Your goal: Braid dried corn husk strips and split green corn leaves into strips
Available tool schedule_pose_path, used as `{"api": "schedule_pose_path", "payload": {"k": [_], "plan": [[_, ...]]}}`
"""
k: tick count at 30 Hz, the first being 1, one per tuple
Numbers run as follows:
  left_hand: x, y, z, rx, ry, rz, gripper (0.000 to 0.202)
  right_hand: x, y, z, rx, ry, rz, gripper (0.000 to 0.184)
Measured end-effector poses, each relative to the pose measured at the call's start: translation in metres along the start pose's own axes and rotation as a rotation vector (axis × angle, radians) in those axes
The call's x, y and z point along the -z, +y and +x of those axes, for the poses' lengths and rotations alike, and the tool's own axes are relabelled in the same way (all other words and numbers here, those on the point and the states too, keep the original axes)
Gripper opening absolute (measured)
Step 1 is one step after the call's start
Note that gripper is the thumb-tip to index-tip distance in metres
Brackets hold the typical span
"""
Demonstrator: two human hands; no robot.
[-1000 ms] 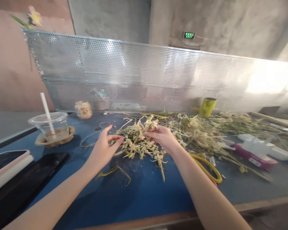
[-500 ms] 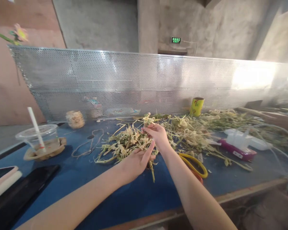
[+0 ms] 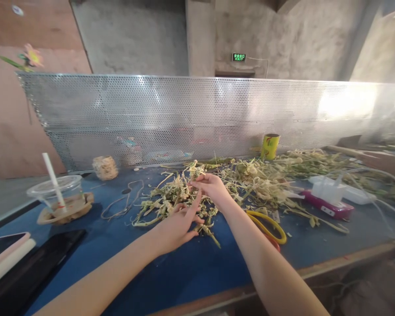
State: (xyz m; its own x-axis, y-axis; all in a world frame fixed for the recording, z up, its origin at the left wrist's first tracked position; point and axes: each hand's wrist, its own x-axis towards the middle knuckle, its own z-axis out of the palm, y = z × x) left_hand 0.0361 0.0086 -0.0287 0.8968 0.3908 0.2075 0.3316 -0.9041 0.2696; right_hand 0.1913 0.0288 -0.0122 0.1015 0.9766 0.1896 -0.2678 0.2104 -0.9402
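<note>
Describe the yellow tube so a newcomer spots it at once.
Find the perforated metal screen along the back of the blue table. Just in front of it, beyond the right hand and to its right, the yellow tube stands upright by the dried plants. Its bright colour and smooth, round shape set it apart from those pale tangles.

There are two grips [image 3: 176, 229] [image 3: 213, 188], one cup [image 3: 71, 189], one straw [image 3: 52, 177], one yellow tube [image 3: 269, 148] and one exit sign [image 3: 238, 57]
</note>
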Motion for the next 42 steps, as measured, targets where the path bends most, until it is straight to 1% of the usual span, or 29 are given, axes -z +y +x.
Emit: {"api": "schedule_pose_path", "payload": {"k": [1,3,5,7,10,12,16,19,24,29,32,37,42], "plan": [[-0.001,0.001,0.0,0.001,0.01,-0.021,0.093,0.0,-0.001,-0.001,0.001,0.005,-0.005,0.032],[0.0,0.003,0.0,0.04,0.086,-0.099,0.09,0.001,-0.004,-0.003,0.011,0.009,-0.03,0.031],[0.006,0.004,0.0,0.11,0.18,-0.168,0.088,0.0,-0.007,-0.006,0.022,-0.011,-0.053,0.029],[0.015,0.002,-0.003,0.175,0.248,-0.18,0.086,-0.001,-0.009,-0.008,0.017,-0.059,-0.052,0.028],[0.028,-0.003,-0.008,0.246,0.308,-0.155,0.084,-0.002,-0.011,-0.012,-0.023,-0.129,-0.028,0.029],[0.032,-0.008,-0.012,0.281,0.341,-0.195,0.085,-0.002,-0.011,-0.013,-0.047,-0.143,-0.023,0.03],[0.036,-0.016,-0.016,0.319,0.472,-0.32,0.09,-0.001,-0.011,-0.015,-0.08,-0.193,-0.019,0.028],[0.037,-0.023,-0.018,0.352,0.524,-0.363,0.091,-0.001,-0.009,-0.015,-0.114,-0.216,-0.051,0.026],[0.039,-0.031,-0.019,0.381,0.532,-0.347,0.091,0.0,-0.006,-0.013,-0.18,-0.143,-0.123,0.024],[0.038,-0.032,-0.021,0.415,0.425,-0.396,0.091,0.001,-0.003,-0.012,-0.19,-0.197,-0.284,0.02],[0.038,-0.034,-0.021,0.434,0.401,-0.409,0.089,0.002,-0.001,-0.012,-0.186,-0.208,-0.389,0.017],[0.038,-0.036,-0.022,0.429,0.423,-0.428,0.094,0.005,0.006,-0.009,-0.185,-0.111,-0.63,0.017],[0.04,-0.031,-0.023,0.435,0.404,-0.398,0.094,0.007,0.013,-0.008,-0.171,-0.045,-0.74,0.023]]}}
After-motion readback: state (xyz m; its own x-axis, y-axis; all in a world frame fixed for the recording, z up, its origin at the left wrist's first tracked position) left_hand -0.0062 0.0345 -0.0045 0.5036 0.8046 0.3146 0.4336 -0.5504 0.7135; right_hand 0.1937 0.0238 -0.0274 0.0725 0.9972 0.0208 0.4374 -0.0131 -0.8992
